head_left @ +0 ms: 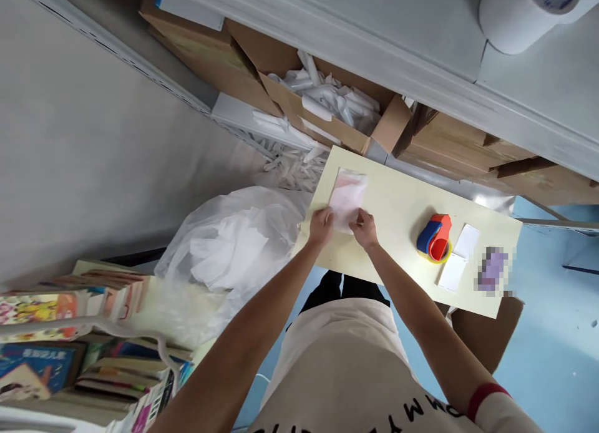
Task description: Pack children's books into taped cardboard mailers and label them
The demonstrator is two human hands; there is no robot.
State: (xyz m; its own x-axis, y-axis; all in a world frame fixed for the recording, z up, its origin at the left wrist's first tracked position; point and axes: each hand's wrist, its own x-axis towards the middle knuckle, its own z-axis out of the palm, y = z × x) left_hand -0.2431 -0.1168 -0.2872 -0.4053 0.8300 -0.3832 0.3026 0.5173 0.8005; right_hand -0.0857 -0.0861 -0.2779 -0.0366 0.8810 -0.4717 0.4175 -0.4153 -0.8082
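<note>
A flat, pale pinkish-white packet (347, 194) lies on the cream table (397, 189), with a pinker band near its far end. I cannot make out what is inside it. My left hand (322, 226) pinches its near left corner, fingers closed. At the near right corner my right hand (364, 227) also has its fingers closed on the edge. To the right of my hands stands a red-and-blue tape dispenser (436, 238) with a tape roll. Two white cards (452, 272) lie beyond it, beside a blurred purple item (492, 269).
Left of the table bulges a clear plastic bag (229, 233) of white pieces. An open cardboard box (290, 102) of white rolled pieces stands on a shelf behind. Books (116, 370) are stacked lower left. A white roll (515, 18) sits on the upper shelf.
</note>
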